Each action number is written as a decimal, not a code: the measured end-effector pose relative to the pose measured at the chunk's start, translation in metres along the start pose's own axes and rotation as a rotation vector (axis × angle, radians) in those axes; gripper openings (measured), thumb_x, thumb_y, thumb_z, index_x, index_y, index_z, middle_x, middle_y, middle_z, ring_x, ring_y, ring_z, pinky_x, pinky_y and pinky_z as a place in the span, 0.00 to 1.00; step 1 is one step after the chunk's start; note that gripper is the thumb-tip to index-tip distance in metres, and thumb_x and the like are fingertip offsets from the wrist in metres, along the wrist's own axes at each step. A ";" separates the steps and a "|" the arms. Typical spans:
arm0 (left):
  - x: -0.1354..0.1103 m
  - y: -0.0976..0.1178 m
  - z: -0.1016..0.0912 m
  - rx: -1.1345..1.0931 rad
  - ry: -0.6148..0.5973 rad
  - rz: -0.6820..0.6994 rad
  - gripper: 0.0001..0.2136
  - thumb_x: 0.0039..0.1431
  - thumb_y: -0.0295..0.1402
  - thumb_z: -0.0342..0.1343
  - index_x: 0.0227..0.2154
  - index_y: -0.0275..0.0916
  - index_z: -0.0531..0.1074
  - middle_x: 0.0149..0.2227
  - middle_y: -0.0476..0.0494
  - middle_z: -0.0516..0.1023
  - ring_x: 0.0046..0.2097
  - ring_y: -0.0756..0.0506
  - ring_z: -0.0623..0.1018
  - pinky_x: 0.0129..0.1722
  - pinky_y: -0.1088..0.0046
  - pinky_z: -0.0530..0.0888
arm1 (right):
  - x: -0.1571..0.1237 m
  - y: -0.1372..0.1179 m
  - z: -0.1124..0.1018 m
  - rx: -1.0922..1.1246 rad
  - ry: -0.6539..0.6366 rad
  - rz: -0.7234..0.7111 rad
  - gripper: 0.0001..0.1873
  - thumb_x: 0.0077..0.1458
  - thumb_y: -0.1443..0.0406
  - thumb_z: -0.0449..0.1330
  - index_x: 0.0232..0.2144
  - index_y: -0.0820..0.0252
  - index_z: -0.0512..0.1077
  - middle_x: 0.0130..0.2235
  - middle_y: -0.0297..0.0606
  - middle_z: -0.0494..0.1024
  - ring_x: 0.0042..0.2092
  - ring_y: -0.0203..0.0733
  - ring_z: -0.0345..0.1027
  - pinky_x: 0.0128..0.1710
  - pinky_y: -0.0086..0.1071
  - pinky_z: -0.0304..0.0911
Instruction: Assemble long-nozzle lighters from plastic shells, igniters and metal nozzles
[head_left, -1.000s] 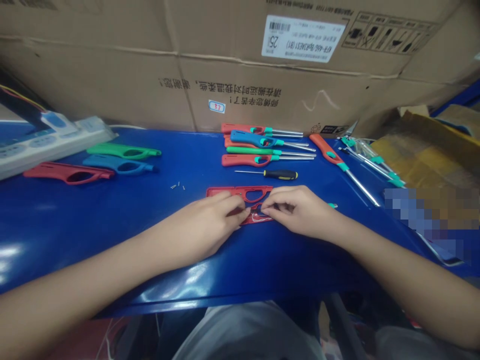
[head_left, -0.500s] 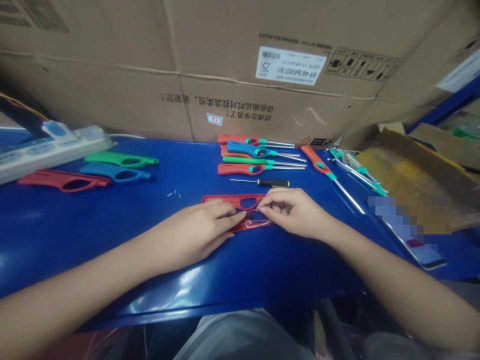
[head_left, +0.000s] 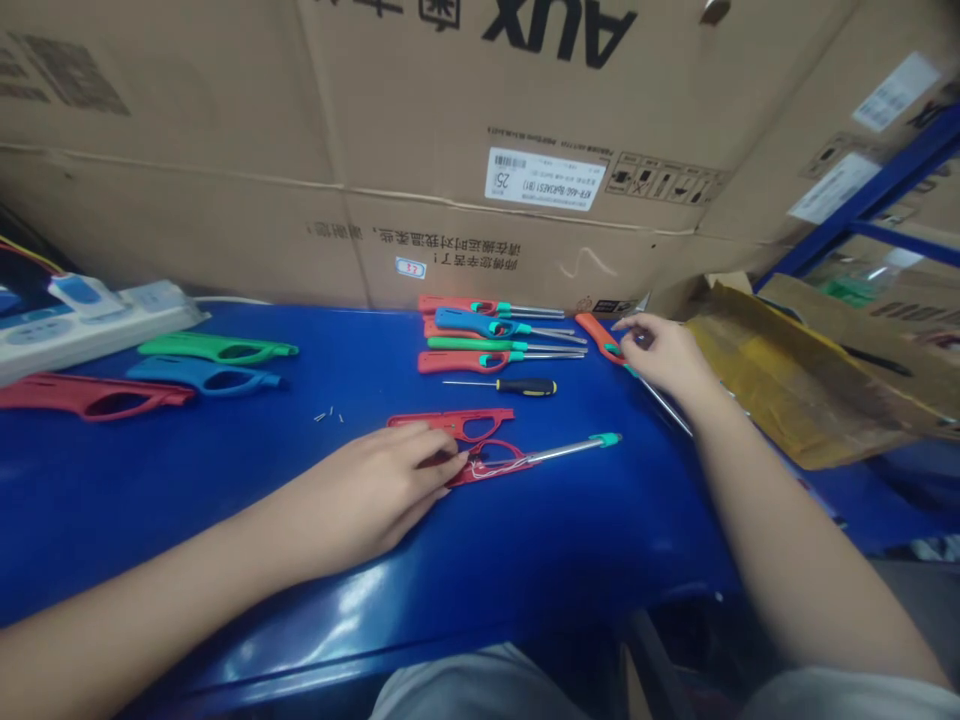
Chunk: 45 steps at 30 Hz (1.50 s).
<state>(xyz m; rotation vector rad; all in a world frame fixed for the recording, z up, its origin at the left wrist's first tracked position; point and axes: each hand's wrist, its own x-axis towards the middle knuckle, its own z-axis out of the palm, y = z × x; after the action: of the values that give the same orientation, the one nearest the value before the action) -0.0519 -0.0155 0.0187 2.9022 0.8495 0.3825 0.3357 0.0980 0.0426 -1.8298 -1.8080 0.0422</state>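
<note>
Under my left hand (head_left: 401, 475) lies an opened red lighter half-shell (head_left: 487, 475) with white wires inside. My left fingers are closed at its handle end. From this half a metal tube (head_left: 566, 451) runs right to a green tip (head_left: 606, 440). The matching red half-shell (head_left: 480, 424) rests just behind it, partly covered by my fingers. My right hand (head_left: 667, 355) is over the metal rod of an orange lighter (head_left: 596, 335), thumb and forefinger apart, with nothing visible between them.
A screwdriver (head_left: 529, 386) and several tiny screws (head_left: 328, 414) lie behind. Several assembled lighters (head_left: 465, 362) are stacked farther back. Coloured lighter shells (head_left: 206, 377) and a power strip (head_left: 97, 325) are left. A yellowish bag (head_left: 802, 390) lies right; a cardboard box (head_left: 420, 130) stands behind.
My right hand has left the red lighter parts and moved right and away to the orange lighter. My left hand stays on the red half-shell. The view has shifted slightly.
</note>
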 end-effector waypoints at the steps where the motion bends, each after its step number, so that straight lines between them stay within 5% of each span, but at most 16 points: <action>1: 0.000 0.001 0.000 0.011 -0.001 0.002 0.17 0.74 0.32 0.46 0.58 0.40 0.75 0.53 0.36 0.78 0.50 0.40 0.80 0.51 0.61 0.80 | 0.006 0.011 -0.002 -0.038 0.020 0.043 0.15 0.49 0.67 0.58 0.39 0.61 0.81 0.32 0.43 0.80 0.35 0.47 0.71 0.40 0.39 0.67; 7: 0.003 -0.001 -0.004 -0.009 0.057 0.037 0.15 0.73 0.32 0.48 0.54 0.40 0.77 0.50 0.37 0.79 0.48 0.42 0.80 0.50 0.64 0.80 | 0.024 0.060 -0.009 -0.183 0.097 0.205 0.16 0.47 0.67 0.59 0.38 0.62 0.81 0.37 0.49 0.80 0.41 0.55 0.74 0.46 0.44 0.69; 14: 0.002 -0.008 -0.002 -0.027 0.074 0.066 0.16 0.72 0.32 0.49 0.57 0.41 0.76 0.51 0.38 0.80 0.51 0.41 0.80 0.53 0.62 0.78 | 0.028 0.083 -0.002 -0.253 0.123 0.202 0.17 0.57 0.69 0.60 0.48 0.66 0.78 0.50 0.54 0.78 0.52 0.55 0.73 0.55 0.47 0.68; 18: 0.002 -0.008 -0.002 -0.024 0.054 0.074 0.17 0.73 0.32 0.49 0.59 0.43 0.74 0.53 0.39 0.79 0.52 0.41 0.79 0.54 0.60 0.78 | 0.028 0.084 0.010 -0.277 0.080 0.140 0.18 0.66 0.60 0.62 0.55 0.61 0.73 0.57 0.46 0.75 0.56 0.50 0.71 0.56 0.50 0.69; 26: 0.003 -0.007 -0.004 -0.018 0.020 0.088 0.18 0.73 0.30 0.47 0.60 0.46 0.73 0.55 0.39 0.77 0.52 0.41 0.78 0.53 0.61 0.77 | 0.024 0.076 0.034 -0.345 -0.023 0.073 0.20 0.67 0.58 0.61 0.58 0.59 0.71 0.59 0.45 0.73 0.55 0.49 0.72 0.54 0.50 0.71; 38: 0.002 -0.007 -0.004 -0.045 -0.006 0.099 0.18 0.74 0.30 0.46 0.61 0.47 0.71 0.57 0.40 0.75 0.54 0.40 0.76 0.54 0.58 0.76 | 0.027 0.083 0.033 -0.293 -0.081 0.000 0.19 0.67 0.58 0.61 0.56 0.59 0.71 0.57 0.45 0.74 0.53 0.47 0.73 0.52 0.47 0.72; 45: 0.003 -0.008 -0.003 -0.057 0.028 0.129 0.18 0.73 0.28 0.46 0.60 0.43 0.71 0.57 0.39 0.76 0.56 0.39 0.75 0.55 0.58 0.75 | 0.029 0.073 0.023 -0.051 0.047 -0.001 0.18 0.67 0.58 0.61 0.55 0.60 0.72 0.56 0.45 0.75 0.53 0.48 0.73 0.52 0.48 0.72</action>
<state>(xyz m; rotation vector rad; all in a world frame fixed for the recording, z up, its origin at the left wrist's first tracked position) -0.0541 -0.0071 0.0209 2.9135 0.6459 0.4510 0.3957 0.1381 0.0041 -1.8497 -1.7921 -0.0469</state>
